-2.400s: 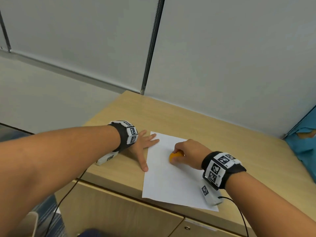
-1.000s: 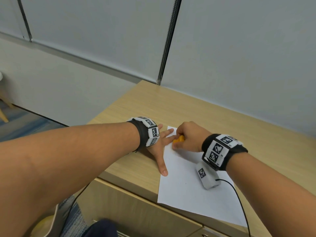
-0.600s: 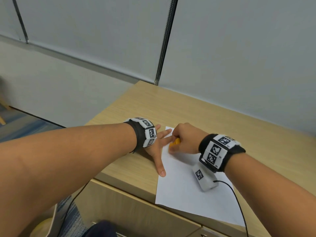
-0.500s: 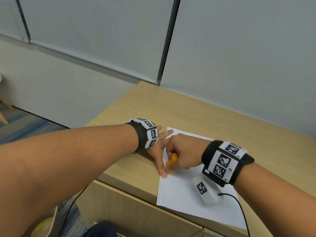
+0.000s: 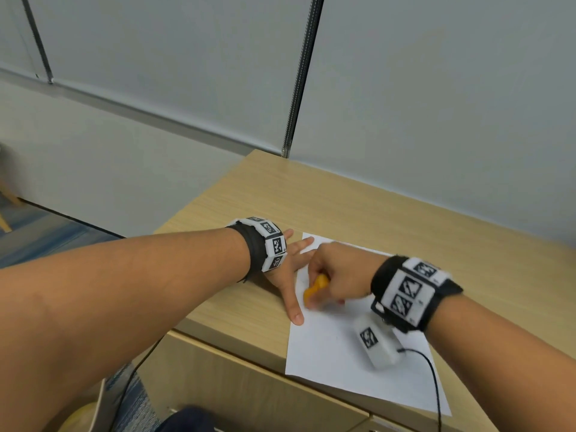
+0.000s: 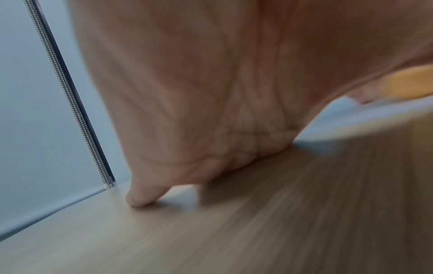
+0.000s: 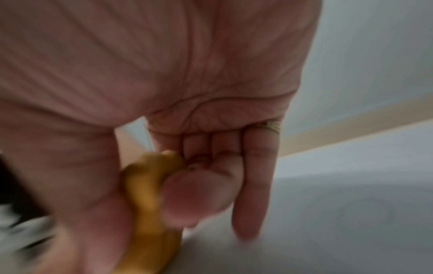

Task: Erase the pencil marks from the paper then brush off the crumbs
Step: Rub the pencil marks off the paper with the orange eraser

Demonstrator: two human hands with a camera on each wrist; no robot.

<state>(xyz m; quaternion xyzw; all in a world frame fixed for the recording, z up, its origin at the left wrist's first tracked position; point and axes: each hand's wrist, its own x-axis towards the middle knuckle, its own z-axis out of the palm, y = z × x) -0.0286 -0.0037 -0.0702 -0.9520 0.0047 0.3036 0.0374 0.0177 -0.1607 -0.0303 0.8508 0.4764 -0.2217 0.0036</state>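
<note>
My left hand (image 5: pixel 285 277) lies flat with fingers spread, pinning the left edge of the paper (image 5: pixel 336 347) to the desk (image 5: pixel 358 210). My right hand (image 5: pixel 338 272) pinches the orange eraser (image 5: pixel 314 289), its tip on the sheet beside my left thumb. I judge the rubbing unfinished; faint marks are hard to tell, and brushing crumbs remains. A second ago the eraser worked the top corner; it has come down the edge toward me.

left hand (image 5: pixel 285 277): flat, fingers spread | right hand (image 5: pixel 339 275): fingers curled, gripping
</note>
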